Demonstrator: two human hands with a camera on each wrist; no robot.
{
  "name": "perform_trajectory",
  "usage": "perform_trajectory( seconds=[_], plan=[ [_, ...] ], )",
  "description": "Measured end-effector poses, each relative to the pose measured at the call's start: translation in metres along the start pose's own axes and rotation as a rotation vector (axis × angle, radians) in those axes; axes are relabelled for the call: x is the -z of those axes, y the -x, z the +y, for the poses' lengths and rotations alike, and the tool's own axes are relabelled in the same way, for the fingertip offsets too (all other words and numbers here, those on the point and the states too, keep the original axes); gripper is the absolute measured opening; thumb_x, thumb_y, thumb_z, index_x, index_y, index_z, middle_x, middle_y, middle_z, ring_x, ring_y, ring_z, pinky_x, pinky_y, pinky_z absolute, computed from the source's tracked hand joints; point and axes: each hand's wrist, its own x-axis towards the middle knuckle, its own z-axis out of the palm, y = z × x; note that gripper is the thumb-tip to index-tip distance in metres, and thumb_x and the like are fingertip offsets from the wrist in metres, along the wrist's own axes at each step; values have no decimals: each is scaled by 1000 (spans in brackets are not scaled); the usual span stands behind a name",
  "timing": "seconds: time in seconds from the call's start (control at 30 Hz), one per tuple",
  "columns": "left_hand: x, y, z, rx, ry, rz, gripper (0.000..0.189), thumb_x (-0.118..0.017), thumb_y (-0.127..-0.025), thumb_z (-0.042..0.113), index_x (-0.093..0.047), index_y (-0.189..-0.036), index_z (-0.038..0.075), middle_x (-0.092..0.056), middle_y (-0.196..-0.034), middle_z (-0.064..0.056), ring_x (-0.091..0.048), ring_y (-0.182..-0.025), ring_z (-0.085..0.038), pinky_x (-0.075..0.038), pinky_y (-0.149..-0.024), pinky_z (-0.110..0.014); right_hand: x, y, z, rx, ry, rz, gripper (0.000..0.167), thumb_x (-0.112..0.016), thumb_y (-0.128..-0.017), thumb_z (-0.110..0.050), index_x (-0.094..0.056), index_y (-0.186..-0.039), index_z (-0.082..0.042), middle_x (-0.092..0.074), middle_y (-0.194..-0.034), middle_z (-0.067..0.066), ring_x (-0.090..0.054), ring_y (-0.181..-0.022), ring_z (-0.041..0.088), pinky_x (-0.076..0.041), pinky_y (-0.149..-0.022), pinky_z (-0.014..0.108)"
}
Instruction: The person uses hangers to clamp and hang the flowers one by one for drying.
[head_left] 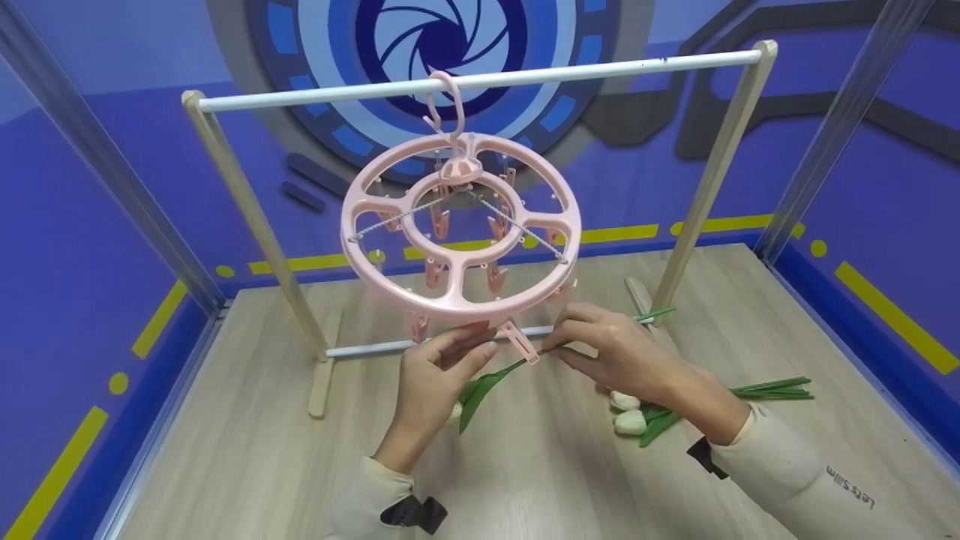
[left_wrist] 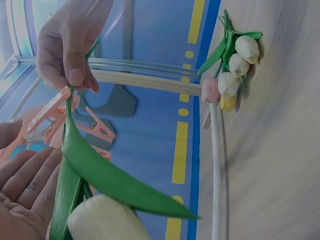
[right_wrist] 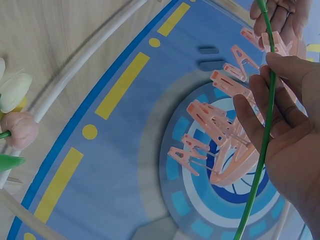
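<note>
A white artificial tulip (left_wrist: 107, 220) with green leaves (left_wrist: 115, 165) lies slantwise below the pink round clip hanger (head_left: 454, 304). My right hand (head_left: 619, 349) pinches its green stem (right_wrist: 270, 105) between thumb and fingers, and the stem's tail runs across the palm. One pink clothespin (head_left: 520, 343) at the hanger's front rim meets the stem just beside those fingertips. My left hand (head_left: 435, 382) is just under the rim, left of this clothespin. Its fingers (left_wrist: 32, 172) are extended, the palm faces the flower, and the thumb stays apart from them.
The hanger hooks over the white top bar (head_left: 562, 73) of a wooden-legged rack. Several more clothespins (right_wrist: 207, 120) dangle from it. On the table right of the rack's lower bar (head_left: 375, 348) lies a bunch of tulips (left_wrist: 240, 65), white, pink and yellow. Blue patterned walls (head_left: 112, 187) enclose the table.
</note>
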Motion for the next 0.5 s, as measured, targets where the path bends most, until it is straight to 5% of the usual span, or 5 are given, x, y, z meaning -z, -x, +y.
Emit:
perform_trajectory(
  seconds=[0.17, 0.5],
  plan=[
    [13, 7, -2, 4, -41, 48, 28, -83, -95, 17, -78, -120, 5, -79, -113, 0, -75, -104, -17, -61, -94, -35, 1, 1, 2, -14, -23, -2, 29, -86, -86, 6, -78, -109, -9, -70, -101, 0, -69, -91, 15, -64, -77, 33],
    [30, 14, -4, -42, -45, 163, 20, -85, -93, 12, -79, -109, 3, -79, -103, -3, -76, -93, -21, -63, -83, -30, 6, 5, 9, 51, -35, 60, 30, -85, -85, 9, -78, -107, -10, -69, -97, 0, -66, -84, 15, -52, -75, 13]
  ],
)
